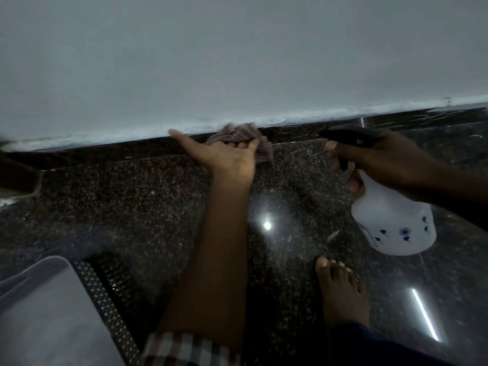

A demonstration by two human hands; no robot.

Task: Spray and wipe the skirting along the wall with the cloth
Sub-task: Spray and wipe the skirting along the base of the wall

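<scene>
A dark granite skirting (396, 120) runs along the foot of the pale wall (237, 62). My left hand (227, 157), palm towards me, presses a crumpled checked cloth (239, 136) against the skirting near the middle of the view. To the right, my right hand (383, 159) holds a white spray bottle (393, 223) with a black trigger head (351, 136). The nozzle points left along the skirting, and a finger rests on the trigger. The bottle hangs tilted above the floor.
The floor is polished dark speckled granite (132, 207) with bright light reflections. My bare right foot (340, 289) stands at the lower right. A grey object with a patterned mat (52, 313) sits at the lower left. A dark object (18, 173) stands at the left edge.
</scene>
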